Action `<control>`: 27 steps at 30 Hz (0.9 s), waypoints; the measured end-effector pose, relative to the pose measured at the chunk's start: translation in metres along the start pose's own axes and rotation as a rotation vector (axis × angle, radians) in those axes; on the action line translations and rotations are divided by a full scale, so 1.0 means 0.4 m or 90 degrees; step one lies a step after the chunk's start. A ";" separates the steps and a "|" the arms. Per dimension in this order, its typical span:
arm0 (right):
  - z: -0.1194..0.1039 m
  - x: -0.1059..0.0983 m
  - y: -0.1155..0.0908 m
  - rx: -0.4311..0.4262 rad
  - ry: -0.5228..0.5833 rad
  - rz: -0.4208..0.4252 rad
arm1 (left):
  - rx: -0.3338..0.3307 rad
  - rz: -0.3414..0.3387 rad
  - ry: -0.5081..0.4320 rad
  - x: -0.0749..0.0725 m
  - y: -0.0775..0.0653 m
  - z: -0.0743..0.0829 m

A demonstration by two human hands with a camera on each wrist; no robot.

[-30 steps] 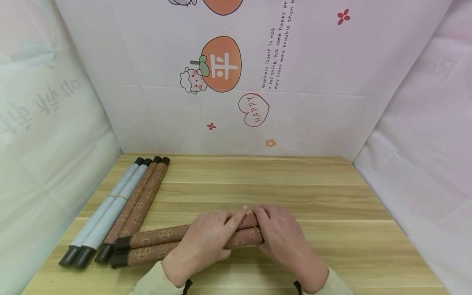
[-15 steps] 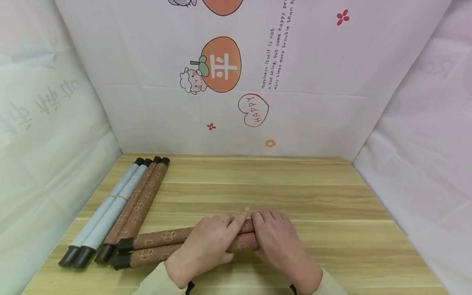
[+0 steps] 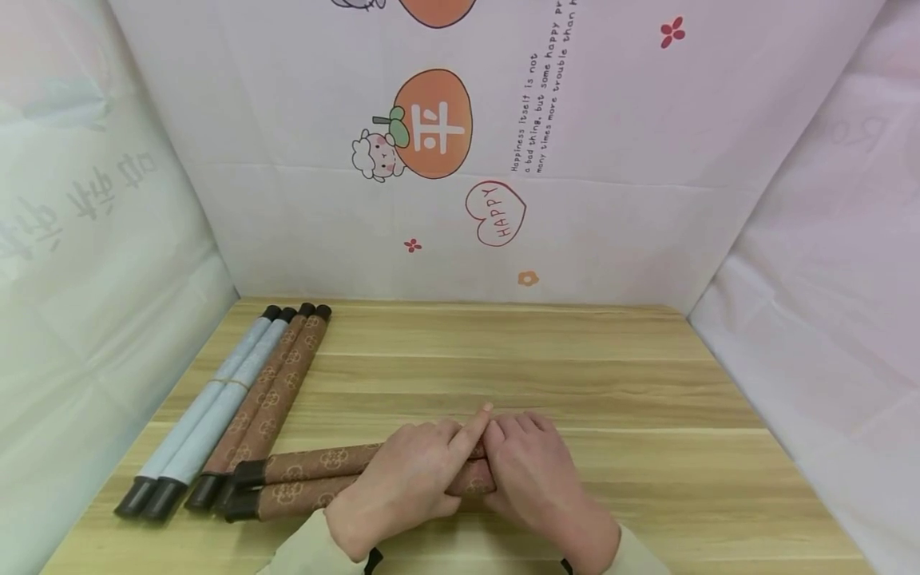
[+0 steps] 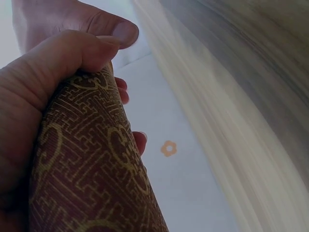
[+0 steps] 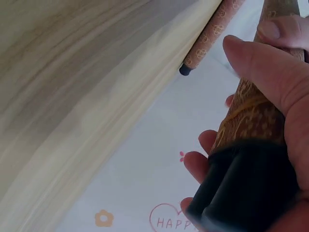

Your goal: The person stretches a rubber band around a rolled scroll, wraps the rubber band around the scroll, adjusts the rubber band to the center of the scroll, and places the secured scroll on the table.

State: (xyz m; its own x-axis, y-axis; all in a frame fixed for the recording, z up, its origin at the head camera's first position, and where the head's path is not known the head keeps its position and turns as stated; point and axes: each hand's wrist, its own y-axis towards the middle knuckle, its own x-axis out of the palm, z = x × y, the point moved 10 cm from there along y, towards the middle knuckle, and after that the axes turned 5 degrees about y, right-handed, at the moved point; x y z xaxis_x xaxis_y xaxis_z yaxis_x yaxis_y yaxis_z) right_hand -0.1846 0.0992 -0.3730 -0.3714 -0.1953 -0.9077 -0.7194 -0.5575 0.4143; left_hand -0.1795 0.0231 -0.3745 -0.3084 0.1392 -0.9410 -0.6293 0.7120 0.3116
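Note:
A brown patterned scroll (image 3: 302, 483), rolled into two side-by-side rolls with black end caps, lies slantwise in front of me. My left hand (image 3: 406, 471) grips it around the middle, forefinger reaching toward the far side. Beside it, nearly touching, my right hand (image 3: 535, 475) holds the scroll's right end. In the right wrist view, an orange rubber band (image 5: 245, 110) circles the rolls near the black caps (image 5: 251, 181), with that thumb and fingers curled round them. The left wrist view shows the left thumb (image 4: 63, 53) over the brocade cloth.
To the left lie a light blue scroll (image 3: 208, 423) bound with a band and another brown scroll (image 3: 269, 391), side by side. The held scroll's left caps overlap the brown one's near end. A printed white cloth (image 3: 611, 239) stands behind the wooden table (image 3: 611, 359).
My right hand has slid left along the scroll toward my left hand, now covering the rubber band in the head view. The scroll has shifted slightly right.

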 end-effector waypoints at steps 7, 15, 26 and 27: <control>-0.006 0.009 0.003 0.014 -0.001 -0.001 | 0.007 -0.003 -0.012 0.007 0.007 0.006; 0.006 0.026 -0.004 0.035 0.006 -0.025 | -0.020 -0.030 -0.024 0.019 0.005 -0.008; 0.061 0.048 -0.016 0.077 0.040 -0.054 | -0.091 -0.122 -0.025 0.061 -0.041 -0.089; 0.068 0.051 -0.017 0.081 0.043 -0.060 | -0.099 -0.132 -0.028 0.066 -0.048 -0.099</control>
State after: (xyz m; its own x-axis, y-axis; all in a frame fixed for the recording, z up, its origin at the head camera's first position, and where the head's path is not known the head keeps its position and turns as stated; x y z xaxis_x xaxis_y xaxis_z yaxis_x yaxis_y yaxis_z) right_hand -0.2032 0.1209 -0.3926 -0.2618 -0.2028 -0.9436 -0.8192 -0.4702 0.3284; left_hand -0.2037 -0.0141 -0.4000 -0.1324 0.0337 -0.9906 -0.7791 0.6144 0.1250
